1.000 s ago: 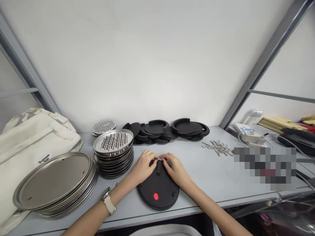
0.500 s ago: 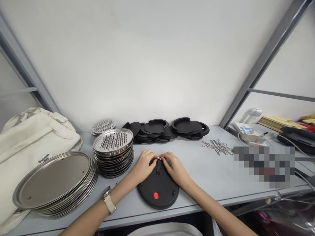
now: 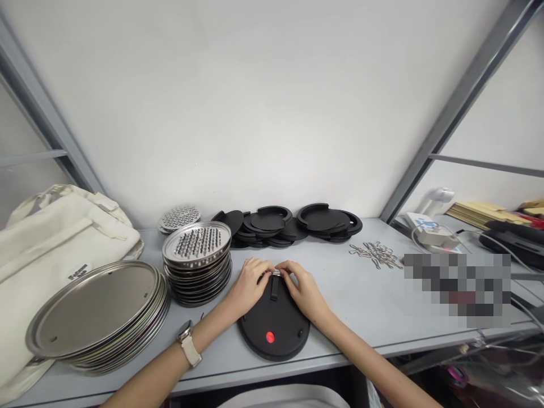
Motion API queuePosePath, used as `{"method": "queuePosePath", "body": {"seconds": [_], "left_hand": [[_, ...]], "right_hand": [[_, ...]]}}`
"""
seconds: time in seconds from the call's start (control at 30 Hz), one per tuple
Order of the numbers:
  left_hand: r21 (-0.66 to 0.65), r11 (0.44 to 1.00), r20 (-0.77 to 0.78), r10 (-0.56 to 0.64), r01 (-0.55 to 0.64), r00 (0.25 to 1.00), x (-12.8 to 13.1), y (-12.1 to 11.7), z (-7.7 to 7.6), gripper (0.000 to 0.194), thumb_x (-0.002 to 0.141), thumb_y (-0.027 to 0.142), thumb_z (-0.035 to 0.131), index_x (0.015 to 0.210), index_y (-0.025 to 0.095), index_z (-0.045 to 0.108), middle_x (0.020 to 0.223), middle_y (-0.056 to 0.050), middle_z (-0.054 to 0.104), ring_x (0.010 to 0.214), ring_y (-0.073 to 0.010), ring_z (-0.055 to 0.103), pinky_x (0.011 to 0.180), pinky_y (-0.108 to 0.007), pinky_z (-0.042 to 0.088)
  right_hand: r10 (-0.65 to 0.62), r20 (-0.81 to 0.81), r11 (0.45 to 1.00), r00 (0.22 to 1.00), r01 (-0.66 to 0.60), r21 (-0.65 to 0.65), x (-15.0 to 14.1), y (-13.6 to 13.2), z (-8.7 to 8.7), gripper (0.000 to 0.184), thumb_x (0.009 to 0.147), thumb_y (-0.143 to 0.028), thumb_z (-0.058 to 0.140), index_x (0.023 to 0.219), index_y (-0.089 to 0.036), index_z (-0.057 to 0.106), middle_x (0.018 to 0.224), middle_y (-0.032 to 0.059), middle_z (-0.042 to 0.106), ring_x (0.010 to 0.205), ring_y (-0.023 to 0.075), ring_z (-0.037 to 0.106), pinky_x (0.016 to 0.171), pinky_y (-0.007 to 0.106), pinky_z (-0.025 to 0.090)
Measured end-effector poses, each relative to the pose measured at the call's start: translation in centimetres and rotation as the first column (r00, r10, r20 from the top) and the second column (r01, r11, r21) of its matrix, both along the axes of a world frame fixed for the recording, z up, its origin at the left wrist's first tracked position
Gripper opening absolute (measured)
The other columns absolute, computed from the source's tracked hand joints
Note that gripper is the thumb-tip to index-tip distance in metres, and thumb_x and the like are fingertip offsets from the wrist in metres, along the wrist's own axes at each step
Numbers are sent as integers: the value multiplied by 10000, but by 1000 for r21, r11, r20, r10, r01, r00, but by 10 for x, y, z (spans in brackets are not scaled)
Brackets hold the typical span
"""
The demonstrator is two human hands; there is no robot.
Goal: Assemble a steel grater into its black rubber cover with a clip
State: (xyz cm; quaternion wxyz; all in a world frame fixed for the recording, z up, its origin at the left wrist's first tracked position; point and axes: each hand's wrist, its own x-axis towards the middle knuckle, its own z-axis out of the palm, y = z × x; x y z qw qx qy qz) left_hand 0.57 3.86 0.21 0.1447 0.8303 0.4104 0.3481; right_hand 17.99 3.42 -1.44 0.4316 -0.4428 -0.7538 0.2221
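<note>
A round black disc [image 3: 276, 331] with a red dot and a short black strap tab [image 3: 274, 290] lies flat on the grey table in front of me. At its far edge, my left hand [image 3: 254, 286] and my right hand [image 3: 302, 288] meet with fingertips pinched together. Between them shows a small silvery metal clip [image 3: 276, 273], at the far end of the tab. My fingers partly cover it, so whether it passes through the tab cannot be made out. Both wrists rest near the disc's sides, and a watch [image 3: 187, 343] is on the left one.
Left of the disc stand a stack of round grater plates [image 3: 198, 249] and a stack of oval metal trays [image 3: 93, 311], beside a cream bag [image 3: 63, 238]. Black rings and discs [image 3: 272, 224] lie along the wall. A pile of wire clips [image 3: 376, 255] is at right.
My fingertips have shifted slightly at the disc's far edge, and a bit more of the silvery clip shows. The disc stays in place.
</note>
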Motion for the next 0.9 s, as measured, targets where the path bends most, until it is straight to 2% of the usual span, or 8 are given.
{"method": "queuePosePath", "body": {"seconds": [0.2, 0.4, 0.67, 0.8, 0.9], "left_hand": [[4, 1000, -29, 30, -30, 999, 1, 0, 0, 114, 865, 133, 477, 854, 191, 574, 857, -14, 593, 879, -190, 524, 836, -350, 386], [-5, 999, -61, 52, -52, 997, 2, 0, -2, 87, 854, 150, 470, 829, 192, 541, 845, -16, 579, 876, -193, 522, 831, -360, 383], [40, 998, -116, 57, -53, 992, 3, -4, -2, 61, 832, 192, 502, 887, 193, 530, 921, -29, 557, 935, -207, 514, 871, -381, 356], [31, 998, -143, 53, -49, 988, 2, -7, 2, 200, 782, 325, 626, 902, 200, 527, 940, -26, 550, 941, -218, 506, 885, -391, 335], [-17, 1000, -168, 4, -7, 986, -2, -7, 8, 327, 741, 431, 678, 926, 204, 534, 959, -23, 554, 943, -222, 499, 883, -384, 333]], "right_hand": [[6, 24, 999, 1000, -5, -41, 1, 2, 0, 178, 895, -164, 439, 900, -195, 614, 861, 42, 638, 838, 196, 585, 798, 338, 460], [25, 59, 1000, 998, -23, -21, 1, 1, 3, 242, 895, -147, 450, 937, -207, 680, 885, 61, 631, 862, 199, 584, 815, 344, 465], [43, 16, 998, 999, -42, -48, 1, 3, 2, 252, 888, -128, 458, 948, -202, 691, 885, 61, 627, 844, 186, 603, 809, 323, 480], [49, 12, 997, 999, -48, -59, 1, 4, 1, 250, 883, -119, 460, 945, -199, 689, 886, 61, 629, 843, 185, 604, 807, 323, 481], [48, 19, 997, 999, -47, -62, 2, 4, 1, 252, 881, -112, 461, 941, -199, 690, 882, 60, 628, 840, 183, 604, 801, 322, 479]]}}
